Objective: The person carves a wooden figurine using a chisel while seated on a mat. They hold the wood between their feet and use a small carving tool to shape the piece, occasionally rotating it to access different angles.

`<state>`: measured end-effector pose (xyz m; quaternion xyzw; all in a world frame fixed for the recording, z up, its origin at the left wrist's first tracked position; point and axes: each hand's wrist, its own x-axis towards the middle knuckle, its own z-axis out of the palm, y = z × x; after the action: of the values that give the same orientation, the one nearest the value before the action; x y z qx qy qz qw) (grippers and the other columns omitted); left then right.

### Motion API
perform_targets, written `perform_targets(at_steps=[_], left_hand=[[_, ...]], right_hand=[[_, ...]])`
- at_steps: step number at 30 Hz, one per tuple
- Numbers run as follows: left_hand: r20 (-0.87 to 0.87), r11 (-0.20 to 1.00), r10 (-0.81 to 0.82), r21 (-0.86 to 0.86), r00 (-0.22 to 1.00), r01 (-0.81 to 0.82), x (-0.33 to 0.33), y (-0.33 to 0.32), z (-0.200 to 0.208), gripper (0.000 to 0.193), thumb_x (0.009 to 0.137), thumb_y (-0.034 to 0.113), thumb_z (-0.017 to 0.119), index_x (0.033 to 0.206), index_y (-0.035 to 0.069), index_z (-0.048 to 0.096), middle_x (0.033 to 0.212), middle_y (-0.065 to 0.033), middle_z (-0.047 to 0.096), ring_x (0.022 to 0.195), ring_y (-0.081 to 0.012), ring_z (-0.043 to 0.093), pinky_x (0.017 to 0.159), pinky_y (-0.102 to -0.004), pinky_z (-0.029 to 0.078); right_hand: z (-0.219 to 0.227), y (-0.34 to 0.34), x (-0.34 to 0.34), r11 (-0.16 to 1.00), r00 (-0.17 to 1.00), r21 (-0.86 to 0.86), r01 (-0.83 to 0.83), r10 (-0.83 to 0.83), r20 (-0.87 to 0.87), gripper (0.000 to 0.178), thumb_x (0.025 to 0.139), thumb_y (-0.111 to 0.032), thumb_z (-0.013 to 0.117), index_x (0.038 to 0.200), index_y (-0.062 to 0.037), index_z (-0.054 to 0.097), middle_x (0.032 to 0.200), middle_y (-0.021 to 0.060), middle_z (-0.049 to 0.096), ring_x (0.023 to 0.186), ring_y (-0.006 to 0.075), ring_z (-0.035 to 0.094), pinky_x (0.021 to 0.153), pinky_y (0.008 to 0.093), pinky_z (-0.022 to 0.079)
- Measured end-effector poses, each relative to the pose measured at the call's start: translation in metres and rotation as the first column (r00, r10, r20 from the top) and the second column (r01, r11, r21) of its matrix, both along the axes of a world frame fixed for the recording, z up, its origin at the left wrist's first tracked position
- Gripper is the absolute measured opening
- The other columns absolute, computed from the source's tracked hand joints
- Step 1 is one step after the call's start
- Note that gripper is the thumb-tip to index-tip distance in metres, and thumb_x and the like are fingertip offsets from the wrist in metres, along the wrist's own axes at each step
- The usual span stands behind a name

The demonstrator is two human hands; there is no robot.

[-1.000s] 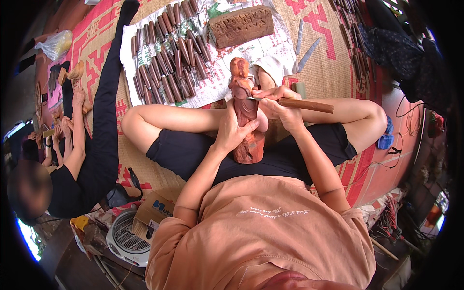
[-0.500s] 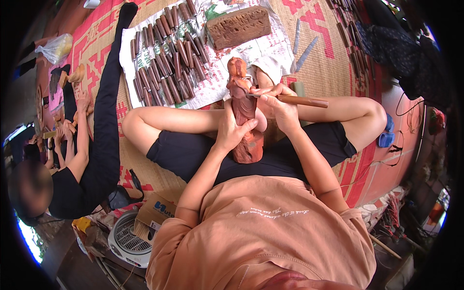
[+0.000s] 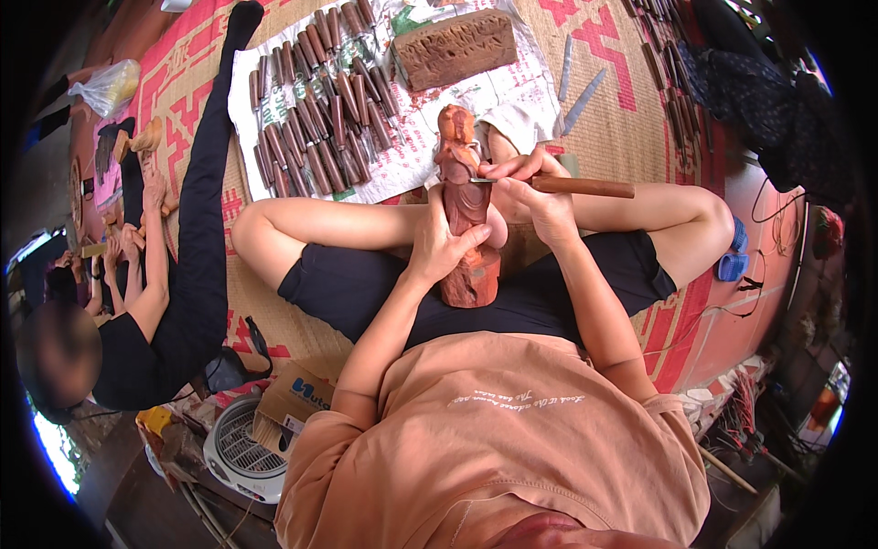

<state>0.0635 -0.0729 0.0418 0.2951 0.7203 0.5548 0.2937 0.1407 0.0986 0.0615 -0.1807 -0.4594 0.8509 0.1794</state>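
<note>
A reddish-brown carved wooden figure [image 3: 470, 274] stands between my crossed legs, its head end pointing away from me. My left hand [image 3: 445, 242] is wrapped round its middle, thumb across the front. In my right hand [image 3: 544, 201] is a carving chisel [image 3: 585, 186] with a brown wooden handle pointing right. The chisel's thin metal blade lies against the figure's upper part, and my right fingers stretch along it near the wood. Just where the cutting edge meets the surface is too small to tell.
Several wooden-handled chisels [image 3: 315, 114] lie in rows on a white printed sheet [image 3: 421, 165] ahead, beside a rough brown block [image 3: 457, 50]. Two grey flat strips [image 3: 583, 101] rest on the mat [image 3: 608, 137]. At left a co-worker's hands [image 3: 151, 188] handle light wood. A fan heater-like grey appliance [image 3: 245, 439] and cardboard box [image 3: 297, 403] stand lower left.
The figure's upper end has tipped slightly to the right, and my right hand with the chisel has shifted a little right. My left hand keeps its hold.
</note>
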Motion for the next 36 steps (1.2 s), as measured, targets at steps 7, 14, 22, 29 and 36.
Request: perform_targets(at_steps=[7,14,22,29,36], left_hand=[[-0.023,1.000,-0.009,-0.014,1.000,0.009,-0.001,0.000,0.002,0.075,0.077,0.031,0.077,0.126,-0.007,0.034,0.110,-0.0251,0.059,0.101,-0.0355,0.063,0.086,-0.0422,0.049],[-0.120,0.994,-0.058,-0.100,0.991,0.046,-0.003,0.002,0.011,0.075,0.078,0.030,0.076,0.128,-0.007,0.033,0.110,-0.0254,0.060,0.101,-0.0358,0.064,0.086,-0.0414,0.050],[0.015,0.993,-0.063,-0.100,0.998,0.064,-0.001,0.000,0.007,0.078,0.079,0.029,0.075,0.130,-0.008,0.029,0.112,-0.0284,0.059,0.104,-0.0398,0.062,0.087,-0.0439,0.049],[0.003,0.992,-0.055,-0.110,0.998,0.055,0.000,-0.001,0.005,0.081,0.079,0.030,0.076,0.132,-0.008,0.027,0.111,-0.0298,0.059,0.104,-0.0422,0.061,0.087,-0.0445,0.049],[0.021,0.989,-0.057,-0.136,0.998,0.059,0.001,-0.001,0.005,0.080,0.080,0.029,0.076,0.133,-0.006,0.026,0.114,-0.0282,0.057,0.106,-0.0394,0.060,0.089,-0.0438,0.048]], right_hand=[[-0.002,0.004,0.001,0.992,0.999,0.119,-0.036,0.033,0.028,0.023,0.081,0.008,0.068,0.076,-0.0037,0.048,0.092,0.0203,0.067,0.099,0.0313,0.066,0.094,0.0466,0.051],[-0.009,0.009,0.003,0.988,0.997,0.133,-0.080,0.076,0.032,0.024,0.081,0.008,0.069,0.075,-0.0041,0.048,0.092,0.0201,0.068,0.099,0.0315,0.067,0.091,0.0440,0.053],[-0.009,0.008,0.002,0.992,0.996,0.102,-0.079,0.074,0.055,0.023,0.080,0.008,0.069,0.073,-0.0035,0.050,0.090,0.0197,0.068,0.098,0.0312,0.067,0.092,0.0439,0.052],[-0.012,0.002,0.004,0.991,0.998,0.123,-0.044,0.038,0.057,0.022,0.081,0.009,0.067,0.075,-0.0019,0.049,0.091,0.0208,0.068,0.099,0.0317,0.067,0.094,0.0454,0.051],[-0.012,-0.007,0.006,0.992,0.997,0.130,0.004,-0.014,0.076,0.022,0.083,0.007,0.066,0.076,-0.0024,0.047,0.092,0.0210,0.068,0.098,0.0301,0.067,0.095,0.0452,0.050]])
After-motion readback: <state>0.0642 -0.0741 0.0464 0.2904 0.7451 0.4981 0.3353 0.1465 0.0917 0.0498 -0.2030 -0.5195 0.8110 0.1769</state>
